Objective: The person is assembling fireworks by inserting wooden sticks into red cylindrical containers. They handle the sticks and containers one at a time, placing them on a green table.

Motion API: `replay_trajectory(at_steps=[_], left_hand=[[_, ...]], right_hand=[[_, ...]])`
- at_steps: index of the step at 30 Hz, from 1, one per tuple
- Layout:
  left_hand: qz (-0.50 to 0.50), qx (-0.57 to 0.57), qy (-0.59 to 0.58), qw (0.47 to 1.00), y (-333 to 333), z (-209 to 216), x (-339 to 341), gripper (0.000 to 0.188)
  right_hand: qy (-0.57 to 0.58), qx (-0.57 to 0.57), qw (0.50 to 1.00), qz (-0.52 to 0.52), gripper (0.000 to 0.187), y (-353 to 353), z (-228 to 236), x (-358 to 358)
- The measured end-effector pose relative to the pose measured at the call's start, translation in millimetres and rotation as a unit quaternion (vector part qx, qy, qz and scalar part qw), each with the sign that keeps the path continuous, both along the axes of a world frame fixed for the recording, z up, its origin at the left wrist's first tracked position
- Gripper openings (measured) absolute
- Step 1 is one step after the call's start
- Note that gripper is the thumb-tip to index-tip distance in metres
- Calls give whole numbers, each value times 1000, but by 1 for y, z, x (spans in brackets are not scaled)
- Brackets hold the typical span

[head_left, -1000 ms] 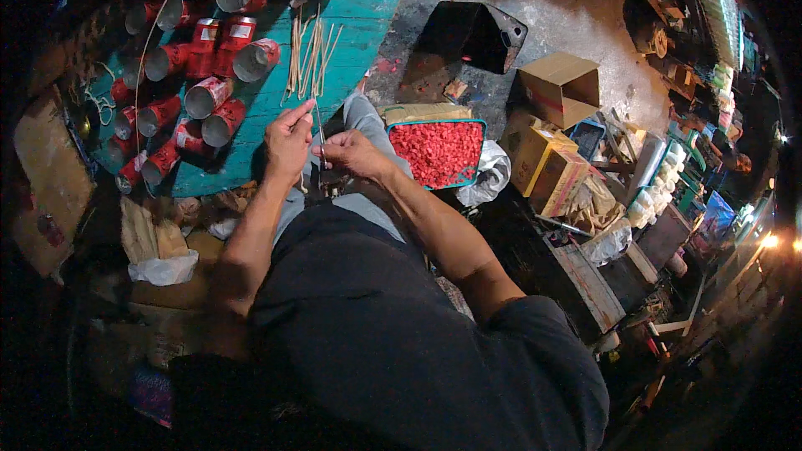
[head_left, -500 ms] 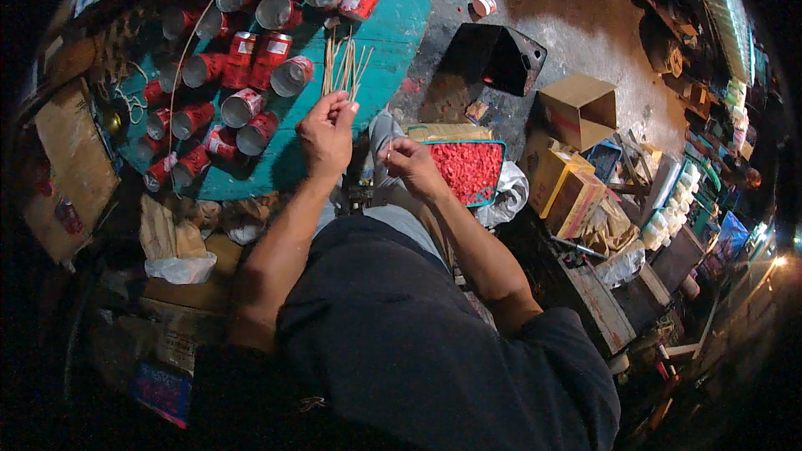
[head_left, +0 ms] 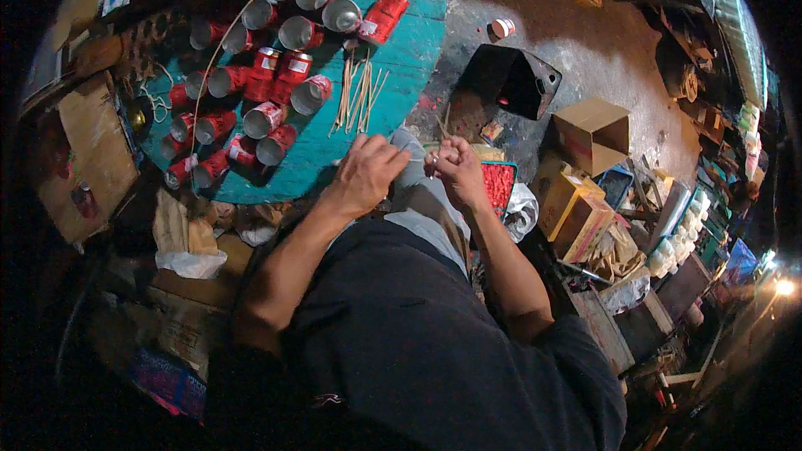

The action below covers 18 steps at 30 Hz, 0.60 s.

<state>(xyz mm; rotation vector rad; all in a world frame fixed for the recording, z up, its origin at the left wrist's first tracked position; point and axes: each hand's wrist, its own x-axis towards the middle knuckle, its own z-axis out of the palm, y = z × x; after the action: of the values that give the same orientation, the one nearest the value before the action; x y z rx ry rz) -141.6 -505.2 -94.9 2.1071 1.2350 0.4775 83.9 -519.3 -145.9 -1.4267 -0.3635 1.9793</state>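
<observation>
My left hand is curled closed over my thigh, just off the near edge of a teal table. Whatever its fingers may hold is hidden. Beside it on the right, my right hand pinches a thin stick that points up and away from me. Several slender pale sticks lie in a loose bunch on the table, beyond my left hand. To their left are many red cans, some showing open silvery insides. A green-rimmed tray of small red pieces is partly covered by my right hand and forearm.
On the floor at the right stand a black open container, an open cardboard box and a yellow box. A small cup sits farther off. A long thin rod crosses the cans. White plastic lies by the tray.
My left hand has left the sticks on the table and come nearer to me, beside my right hand. My right hand has shifted right and slightly up, over part of the tray. The view has shifted.
</observation>
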Motion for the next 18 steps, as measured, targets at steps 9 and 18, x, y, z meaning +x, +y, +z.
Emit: replay_trajectory(at_steps=[9,18], left_hand=[[169,179,125,961,60,17,-15,18],[309,-101,20,945,24,-47,41,19]], right_hand=[[94,-125,970,-189,25,-13,0,20],[95,-99,988,-72,24,-22,-21,-58]])
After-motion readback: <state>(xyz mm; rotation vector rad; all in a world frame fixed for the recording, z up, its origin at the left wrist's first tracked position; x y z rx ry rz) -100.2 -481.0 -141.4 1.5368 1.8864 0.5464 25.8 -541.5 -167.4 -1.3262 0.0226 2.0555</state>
